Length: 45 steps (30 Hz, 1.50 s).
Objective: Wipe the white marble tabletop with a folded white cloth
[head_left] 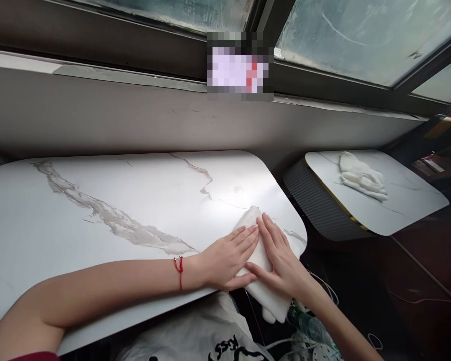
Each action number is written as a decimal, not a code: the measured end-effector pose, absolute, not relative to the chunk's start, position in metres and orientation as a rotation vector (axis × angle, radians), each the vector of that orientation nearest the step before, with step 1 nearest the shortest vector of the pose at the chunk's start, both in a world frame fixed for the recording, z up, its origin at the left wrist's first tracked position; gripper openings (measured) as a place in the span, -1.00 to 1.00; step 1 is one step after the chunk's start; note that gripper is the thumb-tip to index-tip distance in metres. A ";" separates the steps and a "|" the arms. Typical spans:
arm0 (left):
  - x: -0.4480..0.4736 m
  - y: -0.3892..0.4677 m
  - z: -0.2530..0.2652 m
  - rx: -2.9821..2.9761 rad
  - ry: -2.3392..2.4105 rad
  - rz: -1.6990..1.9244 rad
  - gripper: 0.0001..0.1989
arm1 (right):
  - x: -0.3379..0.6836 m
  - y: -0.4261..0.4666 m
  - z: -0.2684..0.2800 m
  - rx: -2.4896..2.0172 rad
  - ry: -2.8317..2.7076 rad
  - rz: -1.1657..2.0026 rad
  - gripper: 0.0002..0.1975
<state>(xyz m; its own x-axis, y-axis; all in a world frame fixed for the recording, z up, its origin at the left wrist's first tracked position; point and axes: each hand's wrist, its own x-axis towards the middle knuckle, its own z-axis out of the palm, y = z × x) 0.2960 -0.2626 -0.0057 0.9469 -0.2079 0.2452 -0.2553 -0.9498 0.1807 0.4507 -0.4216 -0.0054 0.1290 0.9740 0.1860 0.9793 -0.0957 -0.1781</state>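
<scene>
A folded white cloth (262, 258) lies over the front right corner of a white marble-patterned table (154, 185), part of it hanging past the edge. Flat on the cloth's left side rests my left hand (229, 255), fingers stretched out; a red string bracelet (180, 271) is round that wrist. My right hand (280, 255) presses on the cloth's right side with its fingers extended and thumb spread toward the left hand. Neither hand grips the cloth; both lie on top of it.
To the right stands a smaller marble-topped cabinet (409, 195) with a crumpled white cloth (363, 178) on it. A wall and windows (334, 40) run behind. Below the table edge are a white printed bag (188, 331), a green plastic bottle (311, 323) and cables (328, 288).
</scene>
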 end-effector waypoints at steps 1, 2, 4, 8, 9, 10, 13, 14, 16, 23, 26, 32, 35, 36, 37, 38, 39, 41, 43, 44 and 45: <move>0.295 -0.265 -0.006 2.886 -0.370 0.327 -0.29 | 0.445 -0.427 -0.007 -2.186 -1.877 -0.056 -0.05; 0.295 -0.267 -0.006 2.883 -0.389 0.317 -0.31 | 0.440 -0.432 -0.008 -2.229 -1.824 -0.085 -0.06; 0.296 -0.268 -0.005 2.876 -0.410 0.292 -0.33 | 0.433 -0.437 -0.012 -2.308 -1.726 -0.130 -0.08; 0.302 -0.264 -0.006 2.863 -0.376 0.259 -0.32 | 0.437 -0.433 -0.014 -2.324 -1.719 -0.114 -0.13; 0.304 -0.262 -0.006 2.864 -0.350 0.251 -0.31 | 0.441 -0.429 -0.014 -2.305 -1.740 -0.100 -0.13; 0.306 -0.260 -0.007 2.867 -0.321 0.243 -0.30 | 0.447 -0.424 -0.014 -2.284 -1.761 -0.088 -0.12; 0.316 -0.249 -0.010 2.887 -0.232 0.239 -0.29 | 0.468 -0.403 -0.015 -2.226 -1.816 -0.082 -0.10; 0.319 -0.244 -0.010 2.893 -0.211 0.246 -0.28 | 0.475 -0.396 -0.016 -2.209 -1.837 -0.083 -0.10; 0.325 -0.234 -0.012 2.904 -0.168 0.271 -0.28 | 0.487 -0.380 -0.017 -2.180 -1.873 -0.084 -0.09; 0.353 -0.199 -0.019 2.923 -0.016 0.401 -0.27 | 0.529 -0.325 -0.022 -2.099 -1.966 -0.037 -0.08; 0.371 -0.183 -0.021 2.932 0.051 0.432 -0.28 | 0.552 -0.301 -0.024 -2.055 -1.979 -0.010 -0.08; 0.407 -0.142 -0.019 2.937 0.120 0.444 -0.31 | 0.588 -0.253 -0.025 -2.023 -1.922 -0.026 -0.08; 0.420 -0.124 -0.017 2.920 0.150 0.466 -0.34 | 0.599 -0.234 -0.026 -2.012 -1.885 -0.046 -0.12; 0.423 -0.120 -0.015 2.916 0.169 0.466 -0.35 | 0.602 -0.228 -0.026 -2.010 -1.873 -0.052 -0.13; 0.427 -0.116 -0.014 2.915 0.189 0.464 -0.35 | 0.605 -0.224 -0.026 -2.009 -1.861 -0.057 -0.15; 0.430 -0.114 -0.012 2.915 0.207 0.459 -0.35 | 0.608 -0.220 -0.027 -2.007 -1.848 -0.062 -0.17; 0.434 -0.112 -0.010 2.919 0.219 0.452 -0.35 | 0.611 -0.217 -0.027 -2.007 -1.834 -0.068 -0.19; 0.443 -0.111 -0.007 2.926 0.240 0.436 -0.35 | 0.618 -0.214 -0.028 -2.020 -1.804 -0.085 -0.21; 0.454 -0.111 -0.005 2.930 0.260 0.433 -0.36 | 0.627 -0.213 -0.029 -2.056 -1.770 -0.106 -0.21; 0.461 -0.111 -0.004 2.930 0.267 0.440 -0.37 | 0.631 -0.213 -0.030 -2.078 -1.754 -0.113 -0.21; 0.467 -0.111 -0.004 2.928 0.270 0.454 -0.39 | 0.635 -0.214 -0.030 -2.102 -1.737 -0.119 -0.22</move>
<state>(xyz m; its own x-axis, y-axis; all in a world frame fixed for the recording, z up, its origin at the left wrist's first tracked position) 0.4672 -0.1114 -0.0042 0.9373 0.2028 0.2833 0.1524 -0.9699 0.1901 0.6353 -0.2141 -0.0297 0.2203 0.9217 0.3193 0.9566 -0.1401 -0.2555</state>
